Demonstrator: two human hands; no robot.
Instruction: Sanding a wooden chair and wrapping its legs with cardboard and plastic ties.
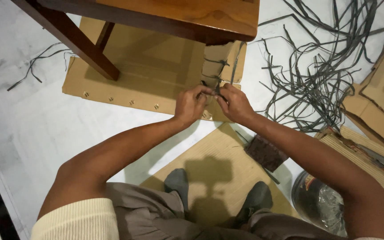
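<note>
At twelve o'clock, we pinch the grey strap [213,89] with left hand [192,106] and right hand [234,104] fingers clamped; two ties on the cardboard flap [221,60] appear done, this one unfinished.

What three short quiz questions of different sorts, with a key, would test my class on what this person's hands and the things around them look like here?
1. True or false: both hands meet at a dark strap on cardboard wrapped around a wooden table's leg.
2. Where does the loose pile of dark straps lie: A, to the person's right; B, to the person's left?
3. What lies under the person's socked feet?

Key:
1. True: left hand and right hand pinch the strap on the cardboard wrap below the table.
2. A, the strap pile.
3. A cardboard sheet.
</note>
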